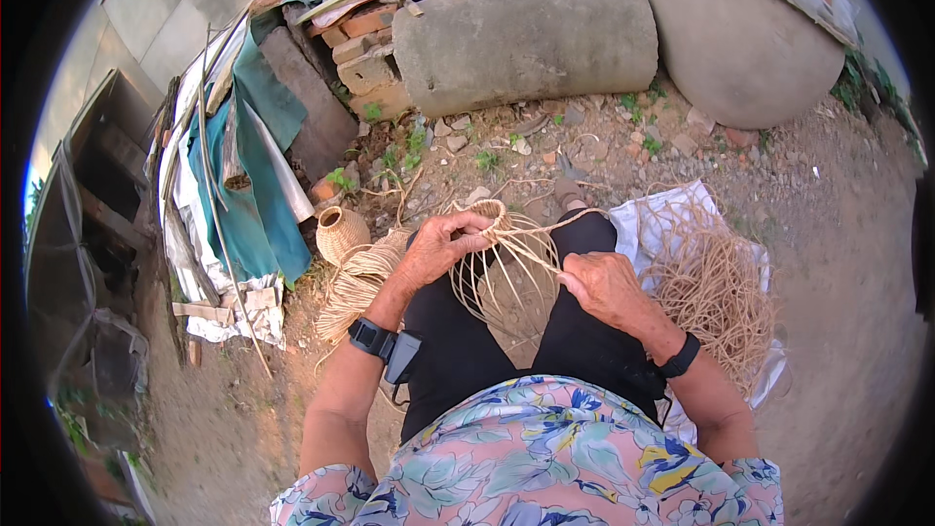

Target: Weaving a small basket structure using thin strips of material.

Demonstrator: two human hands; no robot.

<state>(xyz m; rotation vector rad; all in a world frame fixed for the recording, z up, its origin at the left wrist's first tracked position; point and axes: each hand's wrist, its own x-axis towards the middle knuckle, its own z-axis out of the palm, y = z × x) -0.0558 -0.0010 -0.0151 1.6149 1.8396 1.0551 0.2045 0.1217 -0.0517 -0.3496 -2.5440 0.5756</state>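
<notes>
A partly woven basket frame of tan cord and thin spokes sits between my black-trousered knees, its coiled rim at the top. My left hand grips that rim at its left side, fingertips partly hidden inside. My right hand is closed on a strand of cord at the frame's right. Left of my knees are a small finished woven vessel and a coiled bundle of cord. A loose tangle of cord lies on a white sack to the right.
Behind, a concrete cylinder, stacked bricks and a large rounded concrete piece border the rubble-strewn ground. At left are teal and white sheets with sticks, plus a dark wooden structure.
</notes>
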